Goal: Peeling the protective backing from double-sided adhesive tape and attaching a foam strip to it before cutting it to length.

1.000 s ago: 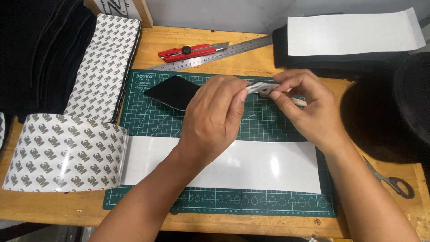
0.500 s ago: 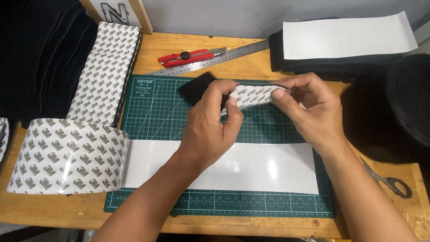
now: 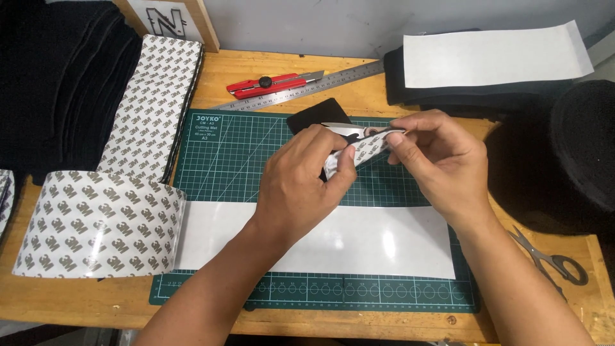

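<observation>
Above a green cutting mat (image 3: pixel 211 154) that keeps the wooden table (image 3: pixel 359 96) unscarred, left hand (image 3: pixel 301 186) and right hand (image 3: pixel 442 160) each pinch an end of a small printed-backing strip (image 3: pixel 366 148), apparently peeling it; a black patch (image 3: pixel 317 116) lies underneath.

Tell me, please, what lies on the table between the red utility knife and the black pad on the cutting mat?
A steel ruler lies slantwise between the red utility knife and the black pad, seen in the head view.
</observation>
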